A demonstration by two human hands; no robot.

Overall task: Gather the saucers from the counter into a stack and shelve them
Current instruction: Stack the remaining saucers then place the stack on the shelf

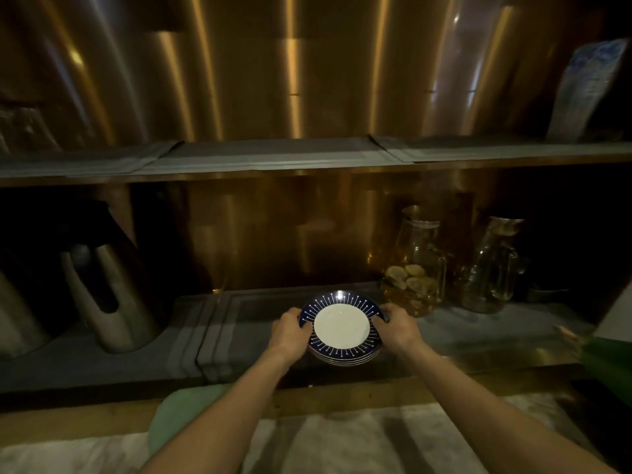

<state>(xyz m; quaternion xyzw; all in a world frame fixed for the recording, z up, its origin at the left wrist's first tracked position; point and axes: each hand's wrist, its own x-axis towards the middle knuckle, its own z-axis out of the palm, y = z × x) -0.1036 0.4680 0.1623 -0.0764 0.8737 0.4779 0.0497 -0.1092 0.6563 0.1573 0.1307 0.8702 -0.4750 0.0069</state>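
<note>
A stack of several saucers (342,328), white in the middle with a dark blue rim and white line pattern, sits low over the grey mat of the lower shelf (260,323). My left hand (290,331) grips the stack's left edge and my right hand (398,328) grips its right edge. Both arms reach forward from the bottom of the view. Whether the stack rests on the mat or hangs just above it I cannot tell.
Two steel thermos jugs (109,292) stand at the shelf's left. Two glass pitchers (415,265), one with lemon slices, stand right of the stack. The upper shelf (273,159) carries grey mats and a blue-white plate (588,87). A marble counter (325,439) with a green object (178,415) lies below.
</note>
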